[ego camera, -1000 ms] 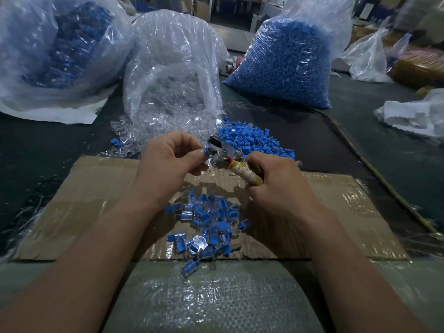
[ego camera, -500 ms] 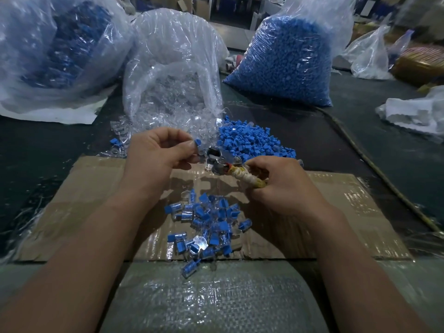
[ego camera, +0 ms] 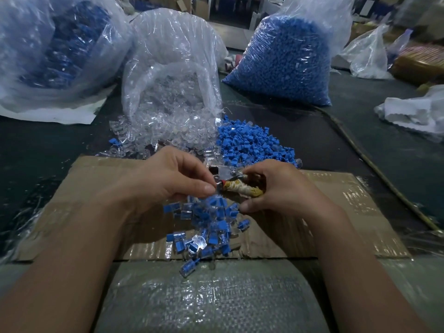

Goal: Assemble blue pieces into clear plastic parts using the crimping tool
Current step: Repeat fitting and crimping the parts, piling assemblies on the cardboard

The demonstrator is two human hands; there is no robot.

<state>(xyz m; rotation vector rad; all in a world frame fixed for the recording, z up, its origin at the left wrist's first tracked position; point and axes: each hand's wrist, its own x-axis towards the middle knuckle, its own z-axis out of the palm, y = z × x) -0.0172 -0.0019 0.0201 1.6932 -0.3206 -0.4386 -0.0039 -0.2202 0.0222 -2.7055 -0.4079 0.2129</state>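
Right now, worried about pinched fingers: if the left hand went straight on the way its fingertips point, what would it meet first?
Most likely the crimping tool's metal head, just beyond the left hand's fingertips; the right hand grips its wrapped handle. Whether they already touch is unclear.

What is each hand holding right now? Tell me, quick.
Left hand: pinched shut at the crimping tool head; what it holds cannot be told.
Right hand: closed round the tool's wrapped handle.
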